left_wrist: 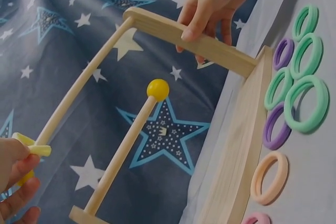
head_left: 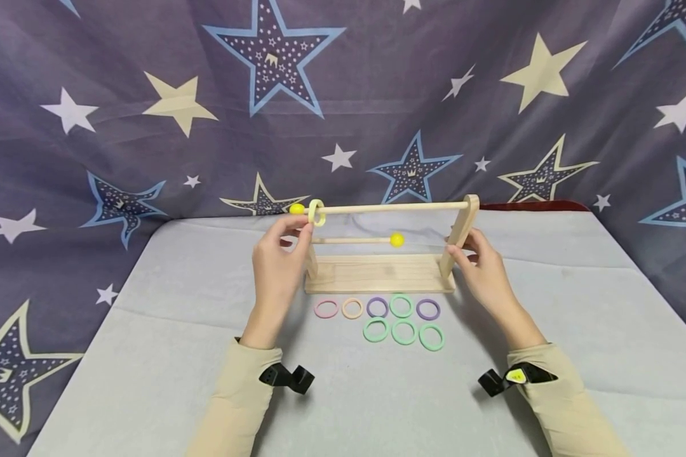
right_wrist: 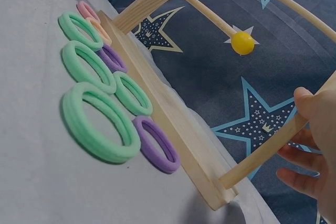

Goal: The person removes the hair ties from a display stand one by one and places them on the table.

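Note:
My left hand (head_left: 277, 266) pinches a pale yellow hair tie (left_wrist: 41, 150) between thumb and fingers. The hair tie encircles the upper rod (head_left: 394, 207) of a wooden rack, close to the yellow ball (head_left: 296, 208) at that rod's left end. On the rack's right side, my right hand (head_left: 486, 273) grips the wooden upright (right_wrist: 268, 153), thumb in front and fingers behind. A lower rod (head_left: 354, 240) runs from the left upright and ends in another yellow ball (right_wrist: 242, 43). The left hand partly hides the left upright in the head view.
In front of the wooden base (head_left: 377, 274) several hair ties lie flat: a pink one (head_left: 326, 317), a peach one (left_wrist: 257, 178), two purple ones and several green ones, including a near green one (right_wrist: 76, 129). A star-patterned cloth (head_left: 343, 82) hangs behind the grey-covered table (head_left: 377, 406).

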Available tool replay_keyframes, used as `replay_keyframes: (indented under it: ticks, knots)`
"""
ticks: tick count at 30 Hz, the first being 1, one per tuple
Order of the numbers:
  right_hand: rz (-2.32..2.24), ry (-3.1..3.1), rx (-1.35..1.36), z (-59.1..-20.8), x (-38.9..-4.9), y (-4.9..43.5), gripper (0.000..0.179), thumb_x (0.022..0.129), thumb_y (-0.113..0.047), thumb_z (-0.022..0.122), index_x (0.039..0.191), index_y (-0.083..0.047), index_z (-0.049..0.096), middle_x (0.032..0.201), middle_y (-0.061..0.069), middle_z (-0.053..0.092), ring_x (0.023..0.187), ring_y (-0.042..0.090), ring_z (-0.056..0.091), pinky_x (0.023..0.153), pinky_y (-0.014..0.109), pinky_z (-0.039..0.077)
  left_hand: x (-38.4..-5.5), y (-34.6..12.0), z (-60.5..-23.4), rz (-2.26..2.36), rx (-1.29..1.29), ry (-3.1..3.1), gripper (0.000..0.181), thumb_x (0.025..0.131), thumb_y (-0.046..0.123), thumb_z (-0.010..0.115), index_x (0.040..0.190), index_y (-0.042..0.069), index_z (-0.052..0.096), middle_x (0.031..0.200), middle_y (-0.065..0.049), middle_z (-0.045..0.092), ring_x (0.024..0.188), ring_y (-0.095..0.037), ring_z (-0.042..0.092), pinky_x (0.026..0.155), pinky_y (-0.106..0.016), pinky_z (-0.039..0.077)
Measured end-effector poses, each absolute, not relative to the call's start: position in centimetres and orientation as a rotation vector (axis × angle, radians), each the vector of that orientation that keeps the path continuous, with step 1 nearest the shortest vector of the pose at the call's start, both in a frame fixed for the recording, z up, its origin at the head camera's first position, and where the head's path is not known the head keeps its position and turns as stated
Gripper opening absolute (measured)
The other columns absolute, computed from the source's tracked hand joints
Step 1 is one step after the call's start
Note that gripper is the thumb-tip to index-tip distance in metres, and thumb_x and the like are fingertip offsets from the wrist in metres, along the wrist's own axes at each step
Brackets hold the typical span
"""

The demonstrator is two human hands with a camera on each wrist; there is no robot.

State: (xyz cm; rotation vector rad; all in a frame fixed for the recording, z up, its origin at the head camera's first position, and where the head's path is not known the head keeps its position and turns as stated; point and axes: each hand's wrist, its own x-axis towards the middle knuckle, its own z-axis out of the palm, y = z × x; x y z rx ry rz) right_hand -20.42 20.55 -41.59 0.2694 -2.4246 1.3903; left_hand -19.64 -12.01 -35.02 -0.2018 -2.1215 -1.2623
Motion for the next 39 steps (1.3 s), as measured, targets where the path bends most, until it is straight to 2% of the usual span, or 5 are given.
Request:
replay_keyframes:
  ticks: [28,39]
  knots:
    - [1.376,-2.423,0.283,-41.6,-20.5,20.6,0.037,0.101,-0.018,0.058,0.134,-0.001,0.052,0.121,0.018,0.066,0.111,0.031,0.060,0.082,0.028,0.042,-19.8,-14.4,-35.1,-1.250,-0.089,-2.120,0.015,0.092,0.012,0.071,0.105,0.004,0.073,0.097,-0.007,0.074,0.085,-0.018,0.066,0.075,-0.028,0.047]
    - [1.379,-2.426,0.279,-41.6,-20.5,20.6,0.037,0.101,-0.018,0.058,0.133,-0.001,0.052,0.121,0.018,0.066,0.111,0.031,0.060,0.082,0.029,0.043,-20.1,-14.8,-35.0,-1.217,-0.080,-2.148,0.015,0.091,0.013,0.072,0.104,0.005,0.073,0.097,-0.007,0.074,0.085,-0.019,0.066,0.076,-0.033,0.048]
